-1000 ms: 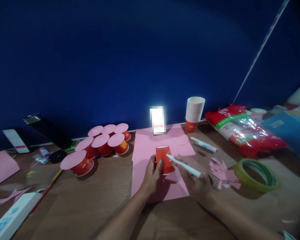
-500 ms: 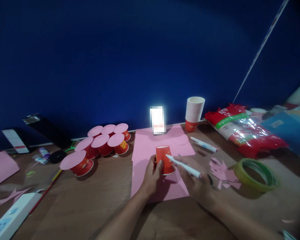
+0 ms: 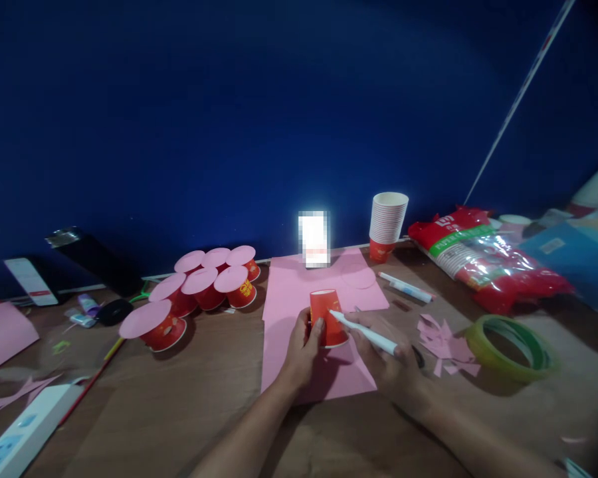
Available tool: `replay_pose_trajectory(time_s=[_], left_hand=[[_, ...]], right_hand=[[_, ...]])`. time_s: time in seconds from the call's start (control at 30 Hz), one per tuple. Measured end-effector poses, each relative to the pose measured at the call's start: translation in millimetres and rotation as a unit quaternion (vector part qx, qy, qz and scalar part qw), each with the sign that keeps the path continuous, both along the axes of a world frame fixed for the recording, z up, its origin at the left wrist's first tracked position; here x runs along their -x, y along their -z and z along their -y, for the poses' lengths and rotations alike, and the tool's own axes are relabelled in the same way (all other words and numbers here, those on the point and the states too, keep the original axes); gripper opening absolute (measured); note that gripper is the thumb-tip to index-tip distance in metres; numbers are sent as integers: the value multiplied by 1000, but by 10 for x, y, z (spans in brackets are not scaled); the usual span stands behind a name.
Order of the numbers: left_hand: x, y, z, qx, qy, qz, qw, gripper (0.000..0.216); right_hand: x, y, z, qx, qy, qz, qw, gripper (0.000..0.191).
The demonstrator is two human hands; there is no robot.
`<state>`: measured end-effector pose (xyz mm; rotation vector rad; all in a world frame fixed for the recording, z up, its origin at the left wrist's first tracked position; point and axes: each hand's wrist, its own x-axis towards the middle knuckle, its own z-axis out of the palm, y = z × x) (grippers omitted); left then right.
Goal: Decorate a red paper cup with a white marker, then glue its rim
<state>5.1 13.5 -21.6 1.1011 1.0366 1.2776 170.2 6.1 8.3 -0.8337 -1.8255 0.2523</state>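
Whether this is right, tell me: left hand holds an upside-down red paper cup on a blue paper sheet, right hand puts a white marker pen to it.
Wrong colour. Head view: left hand holds the upside-down red paper cup on a pink paper sheet, right hand puts the white marker pen to it.

Inverted red cup (image 3: 326,318) on pink sheet (image 3: 289,295), marker (image 3: 366,332) tip against it

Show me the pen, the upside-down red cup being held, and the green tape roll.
pen (image 3: 366,334), head view, middle of white barrel.
upside-down red cup (image 3: 323,304), head view, upper side wall.
green tape roll (image 3: 501,369), head view, near wall.
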Motion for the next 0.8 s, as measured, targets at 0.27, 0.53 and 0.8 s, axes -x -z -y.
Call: replay_pose_trajectory(time_s=[0.27, 0.53, 0.8], left_hand=[[5, 6, -10, 4, -6, -5, 1000, 36], [8, 13, -10, 0, -6, -6, 1000, 37], [-10, -1, -14, -5, 8, 3, 1000, 35]], right_hand=[[7, -21, 19, 3, 4, -12, 1000, 22], [5, -30, 21, 6, 14, -22, 1000, 25], [-24, 60, 17, -6, 40, 3, 999, 28]])
